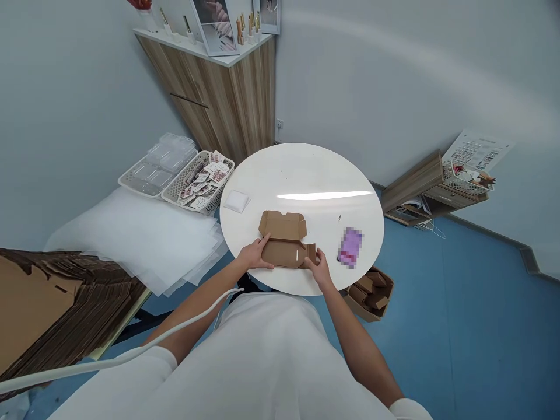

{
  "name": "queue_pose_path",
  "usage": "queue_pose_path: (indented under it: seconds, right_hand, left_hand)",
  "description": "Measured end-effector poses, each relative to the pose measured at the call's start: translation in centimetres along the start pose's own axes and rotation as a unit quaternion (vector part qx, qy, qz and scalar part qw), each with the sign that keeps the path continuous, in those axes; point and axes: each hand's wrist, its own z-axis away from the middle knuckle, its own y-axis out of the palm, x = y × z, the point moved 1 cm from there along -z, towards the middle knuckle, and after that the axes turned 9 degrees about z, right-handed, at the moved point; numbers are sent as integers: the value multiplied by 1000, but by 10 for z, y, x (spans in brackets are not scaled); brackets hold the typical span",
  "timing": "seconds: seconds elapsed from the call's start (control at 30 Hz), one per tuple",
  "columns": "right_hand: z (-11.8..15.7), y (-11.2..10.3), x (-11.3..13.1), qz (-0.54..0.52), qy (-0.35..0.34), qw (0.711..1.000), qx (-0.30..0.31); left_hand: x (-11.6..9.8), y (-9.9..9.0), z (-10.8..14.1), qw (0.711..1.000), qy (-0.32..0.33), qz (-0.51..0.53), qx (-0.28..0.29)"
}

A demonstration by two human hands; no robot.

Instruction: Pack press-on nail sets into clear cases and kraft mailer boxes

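A small brown cardboard box point(282, 254) lies unfolded on the round white table point(315, 166), its lid flap tipped back away from me. My left hand point(255, 254) grips the box's left side, thumb on the upper edge and fingers along the near edge. At the right end, my right hand point(319, 268) holds the side flap between thumb and fingers. A small white strip shows on the inside of the box. To the right lies a purple item point(350, 247), blurred out. A white square packet point(237, 201) rests at the table's left.
Left of the table are a basket of printed cards point(205, 181), a basket of clear plastic cases point(160, 163), translucent sheets point(144, 233) and stacked flat cardboard point(87, 315). A carton point(371, 294) stands on the floor at right. A white cable point(175, 331) crosses my left arm.
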Motion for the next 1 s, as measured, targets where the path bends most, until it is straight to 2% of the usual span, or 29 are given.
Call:
queue_pose_path:
  seconds: [0.07, 0.1, 0.2, 0.3, 0.43, 0.53, 0.63, 0.7, 0.8, 1.0]
  right_hand:
    - [3, 5, -9, -132, 86, 987, 39]
    - [4, 8, -11, -172, 107, 977, 60]
    - [2, 14, -6, -187, 102, 973, 88]
    - [-2, 17, 6, -108, 54, 987, 104]
    - [-10, 22, 23, 97, 7, 992, 78]
    - [-16, 25, 30, 264, 19, 961, 84]
    - [-17, 29, 32, 376, 43, 920, 104]
    - [-17, 31, 32, 420, 44, 900, 111]
    - [-16, 35, 33, 450, 47, 884, 114]
    - [-13, 33, 32, 435, 74, 891, 106]
  left_hand:
    - [0, 1, 1, 1000, 0, 2, -3]
    - [0, 1, 1, 1000, 0, 3, -5]
    - [-1, 1, 2, 1000, 0, 6, -9]
    - [-3, 1, 2, 1000, 1, 10, -9]
    - [-4, 2, 3, 1000, -6, 12, -6]
    - [-6, 4, 5, 1000, -16, 8, 1]
    - [-6, 7, 8, 1000, -18, 1, 4]
    - [-6, 10, 10, 1000, -14, -1, 3]
    - [-5, 13, 12, 1000, -11, -2, 1]
    - [-7, 15, 10, 1000, -12, 12, -2]
